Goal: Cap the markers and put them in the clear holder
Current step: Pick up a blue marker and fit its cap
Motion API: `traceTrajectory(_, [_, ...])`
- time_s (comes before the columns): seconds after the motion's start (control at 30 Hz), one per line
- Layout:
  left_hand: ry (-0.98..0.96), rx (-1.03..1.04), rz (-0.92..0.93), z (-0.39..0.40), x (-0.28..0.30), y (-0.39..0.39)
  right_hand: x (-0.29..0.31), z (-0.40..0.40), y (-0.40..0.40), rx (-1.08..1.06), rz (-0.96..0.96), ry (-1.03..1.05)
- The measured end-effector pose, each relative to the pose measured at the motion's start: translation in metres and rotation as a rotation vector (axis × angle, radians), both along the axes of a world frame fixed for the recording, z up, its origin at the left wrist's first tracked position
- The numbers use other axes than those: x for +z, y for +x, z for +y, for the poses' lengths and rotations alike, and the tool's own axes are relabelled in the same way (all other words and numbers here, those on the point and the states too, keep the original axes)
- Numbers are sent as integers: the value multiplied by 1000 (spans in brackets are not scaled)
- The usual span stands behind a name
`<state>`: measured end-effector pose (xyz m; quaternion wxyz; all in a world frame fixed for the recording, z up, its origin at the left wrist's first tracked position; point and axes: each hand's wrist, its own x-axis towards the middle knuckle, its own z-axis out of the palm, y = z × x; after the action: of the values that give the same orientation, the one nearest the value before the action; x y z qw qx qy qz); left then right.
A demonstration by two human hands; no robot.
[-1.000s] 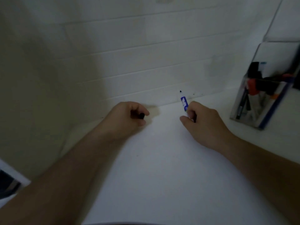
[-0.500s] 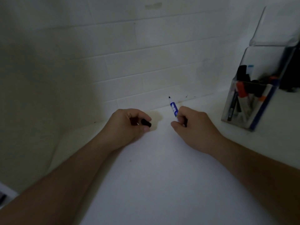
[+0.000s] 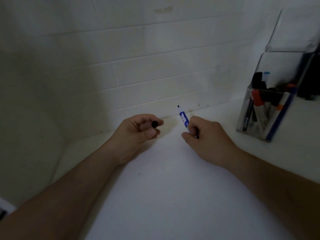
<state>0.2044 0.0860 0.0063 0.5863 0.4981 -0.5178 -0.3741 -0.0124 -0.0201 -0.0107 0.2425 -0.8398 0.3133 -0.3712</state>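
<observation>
My right hand grips an uncapped marker with a blue-and-white label; its dark tip points up and away towards the wall. My left hand pinches a small black cap between thumb and fingers, its end turned towards the marker. A short gap separates cap and marker tip. The clear holder stands at the right on the white counter, with several capped markers leaning inside it.
A white tiled wall rises just behind the hands. A clear plastic sheet or lid leans above the holder, and a dark object sits behind it at the right edge.
My left hand has turned the cap so its end faces the marker. Both hands stay close together above the counter; the view has shifted slightly.
</observation>
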Motion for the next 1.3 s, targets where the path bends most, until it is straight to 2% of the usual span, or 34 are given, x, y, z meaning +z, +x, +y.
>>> traceTrajectory(0.17, [-10,1,14,-1,2,-1,0,0,0,4,8,14])
traceTrajectory(0.3, [38,136,-23,-3,3,-2,-1,-1,0,38,-13,26])
traceTrajectory(0.4, [65,232,81,-6,2,-3,2,2,-1,93,57,-31])
traceTrajectory(0.6, [162,262,489,-11,10,-10,5,11,2,129,199,-180])
traceTrajectory(0.77, [210,212,586,-10,12,-11,4,11,2,109,235,-204])
traceTrajectory(0.9, [210,176,564,-12,10,-11,2,10,3,100,250,-204])
traceTrajectory(1.0, [202,134,481,-11,9,-14,0,7,3,81,256,-204])
traceTrajectory(1.2, [82,178,69,-8,3,-9,-4,-3,4,40,262,-308])
traceTrajectory(1.23, [76,188,-100,-7,2,-7,-4,-5,4,34,256,-327])
traceTrajectory(1.3, [90,231,-591,-4,-1,-4,-5,-6,3,23,235,-353])
